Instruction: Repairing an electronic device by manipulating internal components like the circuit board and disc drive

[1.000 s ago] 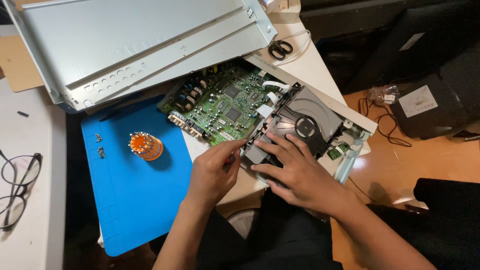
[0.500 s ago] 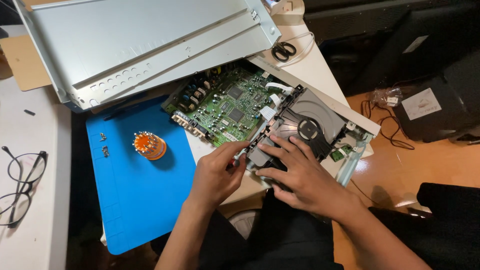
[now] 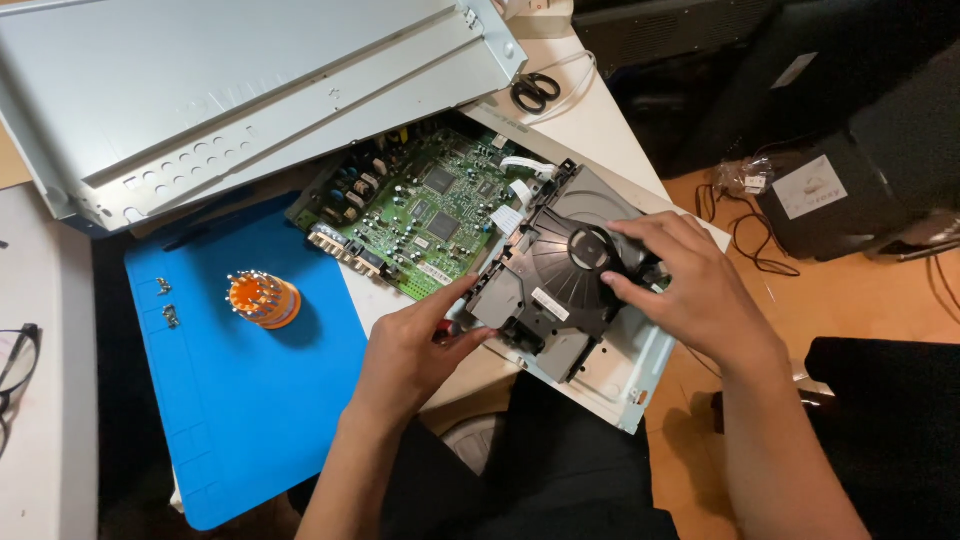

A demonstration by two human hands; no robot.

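Since the earlier frames the right hand (image 3: 690, 290) has been shifted from the near edge of the black disc drive (image 3: 560, 280) up onto its far right side, and the drive looks slightly lifted and turned. The fingers of that hand are curled over the drive's top and right edge, clamped on it. The left hand (image 3: 415, 350) is pinched with thumb and fingers against the drive's near left corner.

The drive is seated in the open metal chassis (image 3: 625, 385), just beside the green circuit board (image 3: 420, 215), to which it is joined by white flat cables (image 3: 515, 190).

It is judged to be stiff, fairly light and fragile at the cables; it is best held by its outer plastic edges, not by the round hub on top.

An orange bit holder (image 3: 263, 298) and small screws (image 3: 168, 302) are seen on the blue mat (image 3: 240, 420).
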